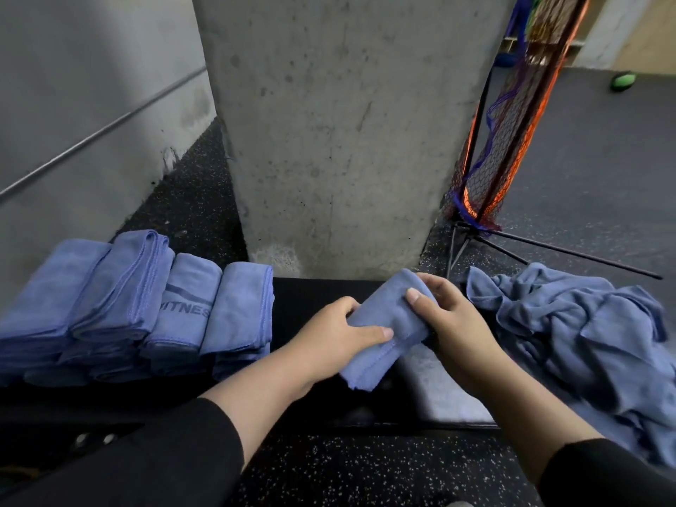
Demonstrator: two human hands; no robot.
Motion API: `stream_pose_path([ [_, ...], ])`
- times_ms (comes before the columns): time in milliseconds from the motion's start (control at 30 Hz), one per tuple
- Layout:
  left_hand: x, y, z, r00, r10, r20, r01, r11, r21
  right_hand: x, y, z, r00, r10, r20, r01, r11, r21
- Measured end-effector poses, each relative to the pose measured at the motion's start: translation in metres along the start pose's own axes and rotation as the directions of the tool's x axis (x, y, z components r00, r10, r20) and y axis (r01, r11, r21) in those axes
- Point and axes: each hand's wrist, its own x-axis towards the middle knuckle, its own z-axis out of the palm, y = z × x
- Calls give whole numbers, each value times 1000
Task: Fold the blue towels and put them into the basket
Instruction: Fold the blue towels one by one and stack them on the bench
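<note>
We hold one folded blue towel point(387, 325) in front of us, lifted a little above the dark bench point(314, 298), and it points slantwise from the near left to the far right. Our left hand point(336, 333) grips its near part, with the thumb lying across the top and the other fingers hidden below. Our right hand point(444, 316) pinches the far part from the other side, thumb on top. It seems we use both hands so that the layers stay together and the fold does not open. To the left, a row of folded towels point(146, 301) lies side by side in stacks; one of them shows printed letters. Probably these are the finished ones, kept there in order. To the right, a loose heap of towels point(585, 345) lies crumpled, most likely still waiting to be folded. Behind the bench stands a concrete pillar point(340, 133), and a net on a stand point(508, 133) leans beside it. We cannot see any basket from here.
</note>
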Motion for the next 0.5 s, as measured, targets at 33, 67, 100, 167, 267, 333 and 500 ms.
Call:
stream_pose_path([
  [33, -3, 1, 0, 1000, -21, -6, 20, 997, -77, -2, 1, 5, 997, 77, 28, -79, 991, 112],
  [67, -6, 1, 0, 999, -42, -16, 39, 989, -140, -4, 2, 10, 988, 139, 74, -150, 971, 183],
  [100, -9, 2, 0, 998, -58, -33, 52, 984, -171, -6, 3, 14, 978, 174, 115, -195, 958, 209],
  [167, -13, 2, -3, 995, -69, -72, 57, 987, -153, -10, 3, 20, 973, 198, 121, -221, 950, 220],
  [267, -20, 6, -8, 993, -114, 5, 112, 959, -260, -10, -5, 25, 986, 169, 19, -169, 961, 218],
  [333, -26, 6, -10, 975, -165, 149, 210, 905, -369, -9, -9, 30, 987, 157, -38, -145, 965, 217],
  [500, -31, 2, -9, 982, -157, 102, 183, 917, -354, -15, -22, 53, 974, 216, -72, -201, 963, 179],
])
